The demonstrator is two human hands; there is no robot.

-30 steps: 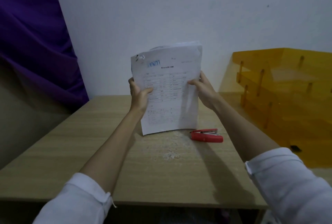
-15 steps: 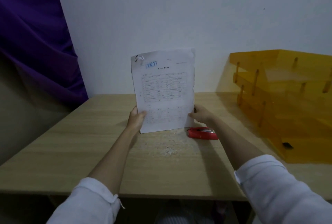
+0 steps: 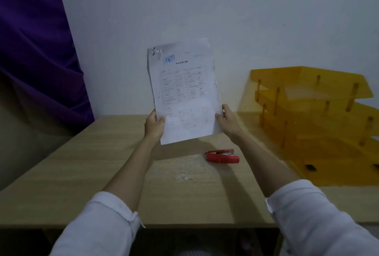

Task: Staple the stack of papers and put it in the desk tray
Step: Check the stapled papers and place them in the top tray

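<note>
**A:** Head view, only view logged. Where is the stack of papers (image 3: 184, 93) held, relative to the stapler (image 3: 222, 156)?

**B:** It is held upright above the desk (image 3: 82, 173), up and slightly to the left of the stapler, clear of the surface. Its long axis is seen near vertical, leaning a little to the left at the top. The stapler is left flat on the desk, just below the stack's lower right corner, not touched.

**A:** Grip state?

**B:** The left hand (image 3: 154, 126) is closed on the lower left edge, thumb laid over the front sheet. The right hand (image 3: 228, 121) is closed on the lower right edge. Both grips are placed low; the top corners are left free.

**A:** Which hand is nearer the stapler?

**B:** The right hand, judged so because the stapler is found directly beneath it. The desk tray (image 3: 320, 116) is set well to the right of the stapler. A mark or crease is noted at the stack's top left corner; whether a staple is already there cannot be told.
</note>
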